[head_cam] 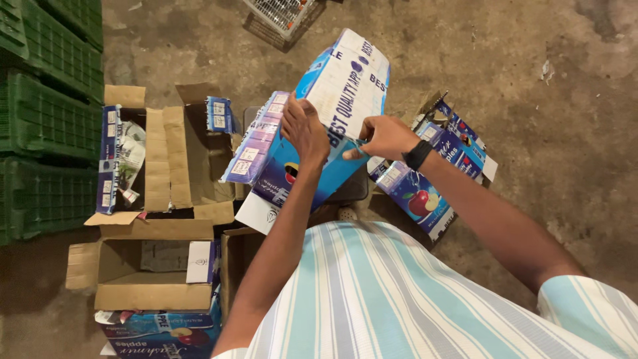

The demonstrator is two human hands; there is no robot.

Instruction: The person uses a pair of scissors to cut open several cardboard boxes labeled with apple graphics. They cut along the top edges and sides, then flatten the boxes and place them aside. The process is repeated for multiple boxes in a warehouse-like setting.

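I hold a blue and white cardboard fruit box (pixel 335 93), tilted up in front of me with its flaps loose. My left hand (pixel 304 129) grips the box's upper left edge near a folded side flap. My right hand (pixel 384 136), with a black band on the wrist, pinches the lower edge of the white flap. The box shows apple pictures on its blue side.
Open brown cartons (pixel 166 166) lie at the left, another open carton (pixel 149 272) nearer me. Flattened blue apple boxes (pixel 432 179) rest on the concrete floor at the right. Green plastic crates (pixel 46 100) are stacked at far left. A wire basket (pixel 279 13) sits at the top.
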